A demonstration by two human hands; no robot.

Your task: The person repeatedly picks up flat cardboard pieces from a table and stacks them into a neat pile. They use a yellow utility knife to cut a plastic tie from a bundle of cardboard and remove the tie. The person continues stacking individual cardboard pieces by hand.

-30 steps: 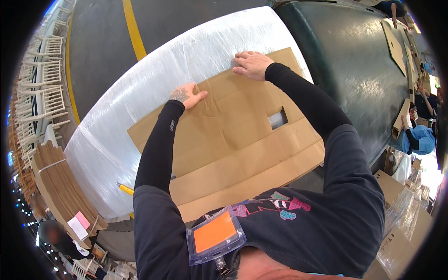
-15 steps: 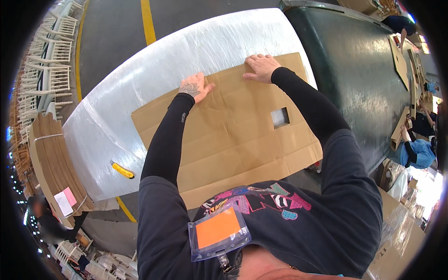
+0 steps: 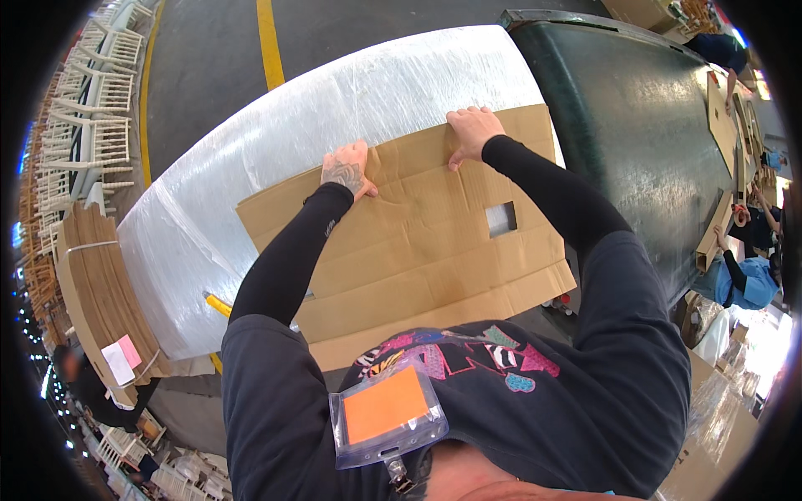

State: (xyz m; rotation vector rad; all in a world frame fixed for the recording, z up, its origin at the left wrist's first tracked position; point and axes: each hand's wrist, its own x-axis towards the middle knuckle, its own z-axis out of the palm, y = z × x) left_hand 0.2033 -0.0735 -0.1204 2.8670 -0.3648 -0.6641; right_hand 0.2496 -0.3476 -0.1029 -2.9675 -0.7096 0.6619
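A wide brown cardboard sheet (image 3: 418, 250) with creases and a small square cut-out lies before me on a table wrapped in shiny clear film (image 3: 192, 217). My left hand (image 3: 347, 169) is closed over the sheet's far edge, left of its middle, thumb on the near face. Further right, my right hand (image 3: 474, 136) grips the same edge, fingers over it and thumb toward me. A yellow utility knife (image 3: 217, 303) lies on the film beside my left forearm, which partly hides it.
A strapped stack of flat cardboard (image 3: 109, 284) stands at the left, with pink and white papers on it. A dark green table (image 3: 635, 142) adjoins on the right. Beyond it, a person in blue (image 3: 743, 280) handles cardboard pieces. White chairs (image 3: 92, 125) line the far left.
My hands have shifted slightly on the sheet's far edge, and the right fingers now curl over it. My left forearm moved left, covering part of the utility knife.
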